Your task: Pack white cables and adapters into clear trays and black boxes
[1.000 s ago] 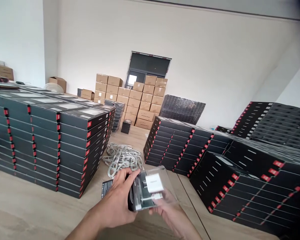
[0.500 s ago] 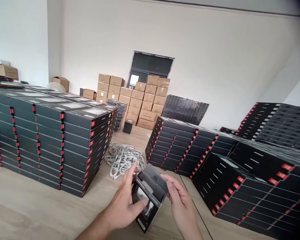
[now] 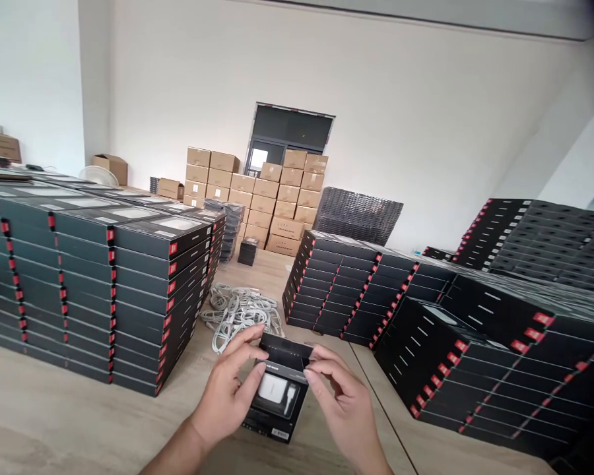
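A small black retail box [image 3: 272, 419] stands between my hands with its top flap [image 3: 286, 348] raised. Printed on its front, or showing through it, are a white charger block [image 3: 273, 388] and a cable plug [image 3: 290, 398]. My left hand [image 3: 232, 382] grips the box's upper left corner between thumb and fingers. On the upper right corner, my right hand [image 3: 341, 392] pinches the edge by the flap. The inside of the box is dark; I cannot tell what it holds. Just beyond it lies a heap of coiled white cables [image 3: 242, 310].
Stacked black boxes with red tabs form a wall at left [image 3: 79, 284]. More black boxes [image 3: 341, 284] run along the right, with a nearer stack [image 3: 440, 369]. Brown cartons [image 3: 264, 204] are piled at the back. A small dark stack [image 3: 247, 251] stands beyond the cables on the wooden table [image 3: 54, 422].
The box has turned from a tilt to more upright, its front now facing me. My left thumb has moved from the front face to the top corner; my right hand has shifted slightly left.
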Demonstrator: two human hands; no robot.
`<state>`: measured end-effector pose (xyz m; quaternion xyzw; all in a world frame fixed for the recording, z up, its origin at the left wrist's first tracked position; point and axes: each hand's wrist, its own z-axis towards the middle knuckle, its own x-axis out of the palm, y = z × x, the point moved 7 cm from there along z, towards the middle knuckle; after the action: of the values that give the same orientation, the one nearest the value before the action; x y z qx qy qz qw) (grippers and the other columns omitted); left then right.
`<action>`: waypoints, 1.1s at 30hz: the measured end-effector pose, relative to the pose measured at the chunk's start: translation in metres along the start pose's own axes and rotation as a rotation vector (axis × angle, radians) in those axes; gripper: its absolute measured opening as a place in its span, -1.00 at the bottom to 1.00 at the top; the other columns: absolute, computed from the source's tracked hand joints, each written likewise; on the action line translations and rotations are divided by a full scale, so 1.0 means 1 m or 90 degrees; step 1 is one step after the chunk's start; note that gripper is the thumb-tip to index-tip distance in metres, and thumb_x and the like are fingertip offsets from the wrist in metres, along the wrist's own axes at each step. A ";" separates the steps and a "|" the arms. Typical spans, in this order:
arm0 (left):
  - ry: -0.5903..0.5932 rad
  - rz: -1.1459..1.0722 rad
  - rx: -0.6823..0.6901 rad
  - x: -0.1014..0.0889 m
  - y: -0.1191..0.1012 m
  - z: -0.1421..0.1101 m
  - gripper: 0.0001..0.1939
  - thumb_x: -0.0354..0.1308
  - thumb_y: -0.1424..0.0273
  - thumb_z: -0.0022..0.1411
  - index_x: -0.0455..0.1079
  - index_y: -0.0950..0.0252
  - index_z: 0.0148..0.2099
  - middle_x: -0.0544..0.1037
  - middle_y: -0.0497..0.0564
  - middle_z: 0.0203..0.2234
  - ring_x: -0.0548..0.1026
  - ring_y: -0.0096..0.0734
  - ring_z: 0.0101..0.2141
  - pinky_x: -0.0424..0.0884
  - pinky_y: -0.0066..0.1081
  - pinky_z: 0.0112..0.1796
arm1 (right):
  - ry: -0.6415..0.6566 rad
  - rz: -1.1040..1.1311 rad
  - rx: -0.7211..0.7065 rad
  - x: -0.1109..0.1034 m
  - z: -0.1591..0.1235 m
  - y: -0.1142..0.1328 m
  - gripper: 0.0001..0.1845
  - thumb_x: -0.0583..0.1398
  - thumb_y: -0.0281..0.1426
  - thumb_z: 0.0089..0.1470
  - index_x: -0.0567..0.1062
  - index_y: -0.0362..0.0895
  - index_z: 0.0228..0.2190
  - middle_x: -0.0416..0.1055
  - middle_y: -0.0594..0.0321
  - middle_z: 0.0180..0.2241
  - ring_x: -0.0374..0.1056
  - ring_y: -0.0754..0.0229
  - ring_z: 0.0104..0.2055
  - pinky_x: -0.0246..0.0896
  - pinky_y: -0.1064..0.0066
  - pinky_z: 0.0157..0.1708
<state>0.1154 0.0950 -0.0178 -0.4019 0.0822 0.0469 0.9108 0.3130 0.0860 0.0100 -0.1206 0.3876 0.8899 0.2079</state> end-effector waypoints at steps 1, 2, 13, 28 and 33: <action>-0.010 -0.027 -0.009 -0.001 0.001 0.000 -0.88 0.00 0.46 0.30 0.33 0.17 -0.17 0.36 0.09 0.09 0.34 -0.24 0.10 0.25 -0.17 0.10 | -0.007 0.014 0.003 -0.001 0.000 0.001 -0.94 0.24 -0.36 0.09 0.48 -0.06 -0.42 0.51 0.11 -0.15 0.44 0.05 -0.08 0.35 0.28 -0.06; -0.022 -0.063 -0.023 -0.001 0.002 0.000 -0.90 0.01 0.47 0.29 0.30 0.17 -0.17 0.40 0.08 0.03 0.38 -0.26 0.06 0.28 -0.19 0.08 | -0.010 0.034 0.006 -0.001 0.000 0.002 -0.96 0.24 -0.37 0.09 0.45 -0.05 -0.38 0.51 0.13 -0.17 0.45 0.07 -0.10 0.37 0.29 -0.08; 0.015 -0.092 -0.015 -0.007 -0.015 0.006 -0.82 0.04 0.40 0.31 0.48 0.20 -0.16 0.48 0.06 -0.18 0.46 -0.30 -0.11 0.36 -0.29 -0.06 | 0.053 0.000 -0.015 0.006 0.004 0.022 -0.88 0.22 -0.35 0.12 0.60 -0.02 -0.34 0.48 0.17 -0.29 0.44 0.10 -0.23 0.36 0.36 -0.21; 0.028 0.039 0.000 0.003 -0.006 -0.003 -0.61 0.07 0.45 0.22 0.34 0.14 0.10 0.30 0.13 0.15 0.29 -0.13 0.15 0.22 -0.09 0.13 | 0.078 0.071 0.078 0.009 0.003 0.003 -0.85 0.28 -0.27 0.04 0.63 -0.03 -0.35 0.54 0.08 -0.12 0.47 0.01 -0.08 0.41 0.23 -0.08; -0.023 0.196 -0.123 0.026 -0.007 -0.011 0.22 0.43 0.32 -0.21 -0.21 0.09 0.40 -0.10 0.20 0.33 -0.08 0.31 0.27 -0.06 0.26 0.19 | -0.088 0.114 0.177 0.002 0.000 -0.006 -0.69 0.34 -0.12 -0.12 0.66 -0.08 -0.39 0.60 0.08 -0.26 0.52 -0.06 -0.21 0.48 0.20 -0.17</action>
<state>0.1407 0.0823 -0.0249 -0.4691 0.1218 0.2007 0.8514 0.3144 0.0904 0.0056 0.0057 0.5007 0.8490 0.1687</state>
